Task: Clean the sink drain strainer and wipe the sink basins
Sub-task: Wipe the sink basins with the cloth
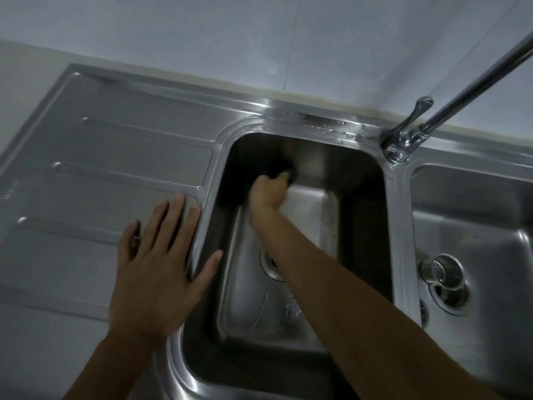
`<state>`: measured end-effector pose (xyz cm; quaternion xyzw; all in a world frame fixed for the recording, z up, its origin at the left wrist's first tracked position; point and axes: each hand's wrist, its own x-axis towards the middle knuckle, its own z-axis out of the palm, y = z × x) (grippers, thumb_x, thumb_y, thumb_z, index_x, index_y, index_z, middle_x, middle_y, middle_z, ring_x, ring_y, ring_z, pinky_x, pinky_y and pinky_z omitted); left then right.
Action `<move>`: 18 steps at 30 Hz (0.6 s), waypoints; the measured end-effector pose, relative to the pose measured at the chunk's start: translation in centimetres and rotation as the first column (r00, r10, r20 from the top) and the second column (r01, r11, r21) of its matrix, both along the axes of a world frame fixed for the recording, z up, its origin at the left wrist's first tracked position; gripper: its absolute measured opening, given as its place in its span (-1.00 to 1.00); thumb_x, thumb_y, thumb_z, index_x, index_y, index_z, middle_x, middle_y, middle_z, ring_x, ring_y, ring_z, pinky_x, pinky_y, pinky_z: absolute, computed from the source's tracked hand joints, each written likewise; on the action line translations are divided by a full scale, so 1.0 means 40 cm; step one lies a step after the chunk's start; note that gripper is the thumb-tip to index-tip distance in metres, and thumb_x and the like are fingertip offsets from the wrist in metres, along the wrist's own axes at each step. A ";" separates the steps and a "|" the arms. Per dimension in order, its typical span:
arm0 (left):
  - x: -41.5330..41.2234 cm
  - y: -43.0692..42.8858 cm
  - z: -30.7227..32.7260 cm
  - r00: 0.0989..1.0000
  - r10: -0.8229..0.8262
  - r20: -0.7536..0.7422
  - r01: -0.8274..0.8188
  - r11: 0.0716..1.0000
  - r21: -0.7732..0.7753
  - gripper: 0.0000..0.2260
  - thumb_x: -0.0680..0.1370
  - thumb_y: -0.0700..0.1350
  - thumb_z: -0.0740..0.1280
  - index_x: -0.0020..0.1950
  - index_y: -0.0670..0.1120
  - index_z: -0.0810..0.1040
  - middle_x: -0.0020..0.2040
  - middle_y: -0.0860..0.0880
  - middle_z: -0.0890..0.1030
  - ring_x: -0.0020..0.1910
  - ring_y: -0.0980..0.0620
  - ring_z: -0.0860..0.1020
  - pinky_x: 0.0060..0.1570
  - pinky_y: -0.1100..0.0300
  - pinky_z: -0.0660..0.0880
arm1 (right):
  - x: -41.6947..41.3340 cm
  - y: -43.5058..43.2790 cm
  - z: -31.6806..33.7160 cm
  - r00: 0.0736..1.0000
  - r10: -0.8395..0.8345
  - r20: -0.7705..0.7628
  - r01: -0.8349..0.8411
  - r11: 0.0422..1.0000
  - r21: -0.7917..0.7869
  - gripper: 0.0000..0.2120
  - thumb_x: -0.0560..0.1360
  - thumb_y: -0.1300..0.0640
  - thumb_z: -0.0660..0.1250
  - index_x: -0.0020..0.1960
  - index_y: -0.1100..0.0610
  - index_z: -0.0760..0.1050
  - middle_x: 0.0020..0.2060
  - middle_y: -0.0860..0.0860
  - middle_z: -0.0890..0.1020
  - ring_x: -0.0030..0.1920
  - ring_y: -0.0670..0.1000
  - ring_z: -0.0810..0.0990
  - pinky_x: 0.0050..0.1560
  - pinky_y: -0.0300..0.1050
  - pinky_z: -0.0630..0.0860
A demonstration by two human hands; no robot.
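My right hand [269, 192] reaches deep into the left steel basin [357, 197] and is closed on a dark scrubbing pad [290, 172], pressed against the far wall; the pad is blurred. My right forearm covers most of this basin's drain opening [268, 265]. My left hand [157, 264] lies flat and spread on the drainboard [121, 157], its thumb over the basin's left rim. In the right basin [476, 215] a metal drain strainer [438, 271] lies tilted beside that basin's drain hole [452, 295].
A chrome tap [401, 145] stands on the rim between the basins, its long spout [476, 76] running up to the right. Water drops dot the back rim. A pale tiled wall rises behind the sink.
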<state>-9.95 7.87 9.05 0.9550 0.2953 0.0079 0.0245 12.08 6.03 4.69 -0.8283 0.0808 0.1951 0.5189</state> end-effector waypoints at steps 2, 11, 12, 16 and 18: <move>0.002 -0.002 0.000 1.000 -0.002 0.012 0.002 1.000 0.010 -0.29 0.64 0.40 -0.11 0.71 0.05 0.07 0.71 -0.02 0.08 0.70 -0.01 0.03 0.60 -0.20 0.06 | -0.062 0.013 -0.086 0.931 0.357 0.076 -0.345 0.929 -0.130 -0.52 0.59 0.33 0.15 0.50 0.23 0.26 0.40 0.26 0.44 0.34 0.28 0.48 0.32 0.04 0.45; -0.005 0.002 -0.031 0.992 -0.013 0.127 -0.001 0.994 0.112 -0.31 0.63 0.37 0.02 0.67 0.02 0.21 0.69 -0.02 0.18 0.67 -0.04 0.15 0.55 -0.20 0.14 | -0.187 -0.342 -0.200 -0.066 0.985 0.161 -0.810 0.041 -0.585 -0.46 0.46 0.38 0.29 0.44 0.31 0.41 0.47 0.25 0.40 0.57 0.28 0.18 0.59 0.19 0.07; -0.003 0.000 -0.033 0.989 -0.011 0.146 -0.007 0.992 0.124 -0.32 0.63 0.36 0.04 0.66 0.02 0.23 0.69 -0.02 0.19 0.67 -0.05 0.18 0.55 -0.20 0.15 | -0.212 -0.388 -0.199 -0.200 0.971 0.133 -0.811 -0.088 -0.579 -0.49 0.48 0.37 0.29 0.44 0.31 0.42 0.47 0.24 0.41 0.58 0.29 0.17 0.58 0.21 0.07; -0.002 0.001 -0.045 0.981 -0.014 0.193 -0.019 0.986 0.165 -0.34 0.65 0.36 0.05 0.66 0.04 0.22 0.69 0.01 0.19 0.65 -0.03 0.21 0.55 -0.17 0.17 | -0.237 -0.484 -0.160 -0.564 0.825 0.026 -0.678 -0.445 -0.585 -0.63 0.65 0.30 0.13 0.43 0.32 0.43 0.49 0.20 0.40 0.60 0.24 0.13 0.58 0.14 0.11; -0.005 0.006 -0.051 0.980 -0.024 0.197 -0.010 0.985 0.172 -0.33 0.64 0.37 0.04 0.66 0.04 0.22 0.69 0.00 0.19 0.65 -0.03 0.20 0.54 -0.17 0.15 | -0.217 -0.510 -0.112 -0.671 0.734 -0.109 -0.535 -0.580 -0.614 -0.59 0.68 0.29 0.06 0.50 0.27 0.34 0.54 0.15 0.31 0.62 0.18 0.05 0.56 0.07 0.13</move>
